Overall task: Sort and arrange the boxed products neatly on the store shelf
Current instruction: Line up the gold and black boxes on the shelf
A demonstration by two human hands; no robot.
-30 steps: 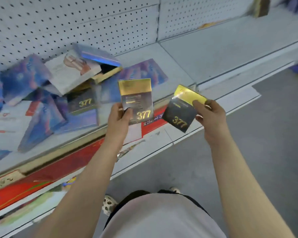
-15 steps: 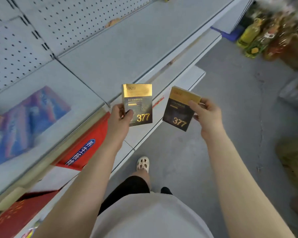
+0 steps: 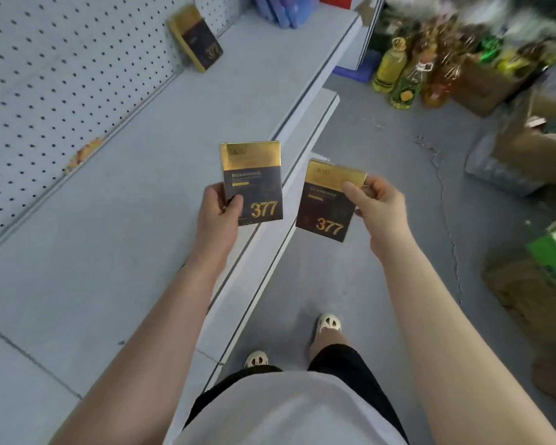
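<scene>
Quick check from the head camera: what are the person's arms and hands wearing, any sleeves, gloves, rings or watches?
Nothing visible: the left hand and right hand are bare, without gloves, rings or watch, and both forearms are uncovered up to the frame edge. No sleeve shows.

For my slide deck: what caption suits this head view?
Each hand, left and right, holds a 377 box beside the shelf.

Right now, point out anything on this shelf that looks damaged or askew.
Two things. A rusty, chipped patch mars the seam where the pegboard back meets the shelf. Farther along, a lone 377 box leans tilted against the pegboard rather than standing square. The boxes in the hands look intact.
</scene>
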